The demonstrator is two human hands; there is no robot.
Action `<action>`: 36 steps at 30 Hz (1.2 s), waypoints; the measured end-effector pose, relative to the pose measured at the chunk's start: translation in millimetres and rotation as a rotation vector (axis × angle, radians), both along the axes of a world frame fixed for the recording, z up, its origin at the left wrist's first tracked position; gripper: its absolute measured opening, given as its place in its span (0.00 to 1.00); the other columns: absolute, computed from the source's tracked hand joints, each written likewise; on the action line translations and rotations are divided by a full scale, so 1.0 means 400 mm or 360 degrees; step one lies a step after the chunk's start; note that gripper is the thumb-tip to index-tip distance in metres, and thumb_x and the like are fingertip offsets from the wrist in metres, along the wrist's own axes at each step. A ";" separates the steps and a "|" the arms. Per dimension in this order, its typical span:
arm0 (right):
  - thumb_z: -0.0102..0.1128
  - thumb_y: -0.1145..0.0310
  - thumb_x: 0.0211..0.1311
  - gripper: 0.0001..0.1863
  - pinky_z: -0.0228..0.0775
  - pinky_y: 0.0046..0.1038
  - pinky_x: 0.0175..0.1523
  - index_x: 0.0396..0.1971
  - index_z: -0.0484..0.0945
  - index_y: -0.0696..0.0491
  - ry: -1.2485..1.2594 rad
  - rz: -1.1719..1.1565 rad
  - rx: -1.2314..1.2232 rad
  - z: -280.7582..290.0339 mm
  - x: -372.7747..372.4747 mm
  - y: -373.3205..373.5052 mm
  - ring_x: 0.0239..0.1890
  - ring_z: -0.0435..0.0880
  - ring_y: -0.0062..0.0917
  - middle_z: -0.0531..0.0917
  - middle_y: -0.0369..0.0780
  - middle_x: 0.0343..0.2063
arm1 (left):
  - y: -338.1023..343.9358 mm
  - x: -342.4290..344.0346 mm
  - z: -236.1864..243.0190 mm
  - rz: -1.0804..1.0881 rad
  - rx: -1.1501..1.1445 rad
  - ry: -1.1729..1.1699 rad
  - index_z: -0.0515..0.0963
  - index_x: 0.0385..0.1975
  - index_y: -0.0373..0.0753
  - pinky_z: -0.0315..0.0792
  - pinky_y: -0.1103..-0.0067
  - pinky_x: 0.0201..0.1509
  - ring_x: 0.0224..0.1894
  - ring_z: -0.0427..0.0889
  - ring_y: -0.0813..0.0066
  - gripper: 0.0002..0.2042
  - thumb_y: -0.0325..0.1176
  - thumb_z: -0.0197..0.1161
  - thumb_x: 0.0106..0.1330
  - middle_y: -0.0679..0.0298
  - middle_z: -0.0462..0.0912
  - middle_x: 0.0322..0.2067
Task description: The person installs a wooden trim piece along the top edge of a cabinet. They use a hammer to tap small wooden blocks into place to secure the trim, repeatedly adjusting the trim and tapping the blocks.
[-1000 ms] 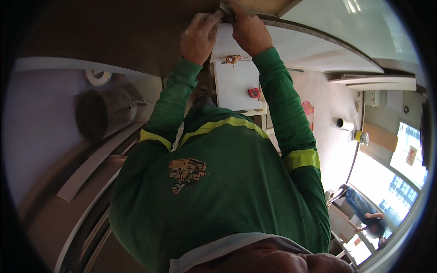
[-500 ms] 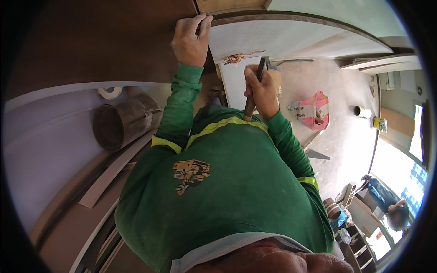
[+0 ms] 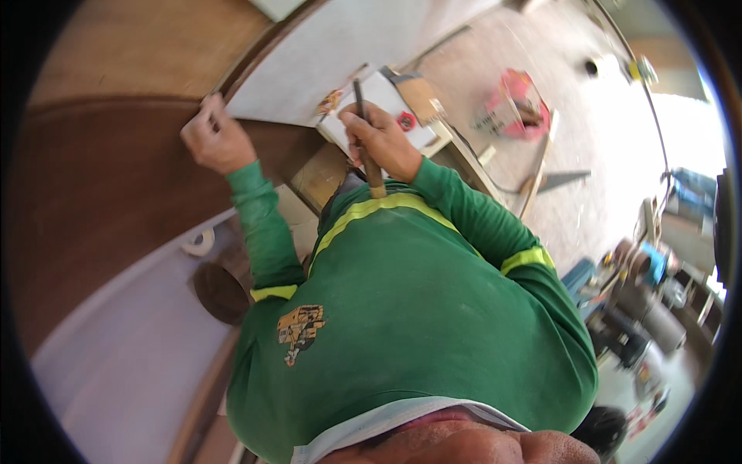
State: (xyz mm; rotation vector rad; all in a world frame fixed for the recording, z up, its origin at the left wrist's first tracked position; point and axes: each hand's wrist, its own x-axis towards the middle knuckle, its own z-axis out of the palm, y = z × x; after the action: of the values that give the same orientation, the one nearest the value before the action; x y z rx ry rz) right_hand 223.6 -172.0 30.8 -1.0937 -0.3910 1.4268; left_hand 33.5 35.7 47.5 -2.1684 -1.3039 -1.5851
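My left hand (image 3: 219, 138) is at the edge of a dark brown panel (image 3: 100, 178), beside its joint with a lighter wooden board (image 3: 154, 50). Its fingers are pinched together and slightly blurred; whatever lies between them is too small to name. Closer to my body, my right hand (image 3: 386, 141) is wrapped round a wooden-handled tool (image 3: 376, 182). A narrow dark metal end points away from me, and the pale butt is near my waist. Past that hand lies a white flat surface (image 3: 393, 91) with a red round object (image 3: 406, 121) and orange wires (image 3: 330, 101).
A cardboard piece (image 3: 418, 97) lies beyond the right hand. On the floor are a pink bag (image 3: 519, 104), a wooden strip (image 3: 539, 166) and a saw blade (image 3: 566, 179). A white tape roll (image 3: 199, 243) and a dark cylinder (image 3: 222, 294) are at left. Assorted tools crowd the right.
The view has turned, and the panel and floor objects have shifted in it. My left hand appears farther left and lower, still at the panel's edge. My right hand keeps hold of the wooden-handled tool.
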 end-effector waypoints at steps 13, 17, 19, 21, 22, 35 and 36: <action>0.58 0.64 0.77 0.16 0.85 0.42 0.37 0.59 0.71 0.52 0.0350 -0.1194 -0.0881 -0.469 0.175 -0.172 0.36 0.81 0.28 0.77 0.39 0.38 | -0.039 0.016 -0.026 -0.0236 -0.0613 -0.0644 0.76 0.49 0.22 0.87 0.70 0.59 0.51 0.90 0.59 0.18 0.33 0.72 0.75 0.44 0.89 0.48; 0.56 0.63 0.78 0.14 0.84 0.45 0.38 0.57 0.71 0.51 0.0481 -0.1314 -0.0992 -0.547 0.174 -0.288 0.37 0.81 0.31 0.75 0.39 0.39 | -0.039 0.005 -0.021 -0.0183 -0.0710 -0.0583 0.76 0.49 0.22 0.88 0.71 0.57 0.53 0.90 0.58 0.19 0.36 0.71 0.77 0.43 0.88 0.50; 0.57 0.64 0.77 0.13 0.83 0.45 0.36 0.54 0.71 0.53 0.0457 -0.1392 -0.1053 -0.553 0.156 -0.323 0.36 0.81 0.32 0.75 0.39 0.37 | -0.041 -0.001 -0.027 -0.0241 -0.0727 -0.0612 0.76 0.49 0.23 0.88 0.71 0.56 0.53 0.89 0.59 0.20 0.37 0.71 0.77 0.42 0.87 0.51; 0.57 0.65 0.77 0.13 0.83 0.44 0.35 0.54 0.71 0.54 0.0412 -0.1389 -0.1050 -0.574 0.134 -0.361 0.36 0.82 0.31 0.76 0.40 0.37 | -0.039 -0.004 -0.029 -0.0267 -0.0758 -0.0613 0.75 0.50 0.23 0.87 0.70 0.57 0.53 0.89 0.58 0.20 0.37 0.71 0.77 0.42 0.86 0.52; 0.58 0.66 0.77 0.13 0.84 0.44 0.35 0.54 0.71 0.54 0.0386 -0.1362 -0.1042 -0.580 0.129 -0.369 0.36 0.82 0.31 0.76 0.40 0.38 | -0.040 -0.016 -0.030 -0.0299 -0.0752 -0.0620 0.75 0.50 0.23 0.87 0.70 0.57 0.53 0.89 0.58 0.20 0.37 0.71 0.77 0.42 0.86 0.52; 0.65 0.64 0.70 0.22 0.82 0.47 0.55 0.56 0.79 0.63 -0.1230 -0.0705 -0.1448 -0.775 0.390 -0.424 0.48 0.90 0.46 0.88 0.56 0.44 | -0.055 0.026 -0.014 -0.0257 -0.0962 -0.0820 0.75 0.59 0.24 0.81 0.72 0.64 0.61 0.85 0.60 0.22 0.34 0.72 0.76 0.45 0.84 0.60; 0.66 0.62 0.68 0.25 0.81 0.49 0.57 0.58 0.79 0.64 -0.1439 -0.0636 -0.1524 -0.807 0.430 -0.426 0.50 0.91 0.51 0.88 0.59 0.46 | -0.057 0.030 -0.015 -0.0264 -0.0980 -0.0850 0.74 0.60 0.24 0.80 0.72 0.64 0.64 0.83 0.60 0.22 0.33 0.71 0.76 0.46 0.83 0.61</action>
State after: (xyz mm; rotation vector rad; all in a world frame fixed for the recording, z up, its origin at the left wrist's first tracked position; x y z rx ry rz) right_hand 395.6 -342.5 -291.9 -2.4435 -0.0622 0.6423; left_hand 45.4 13.0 41.6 -2.2957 -2.0405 -2.1564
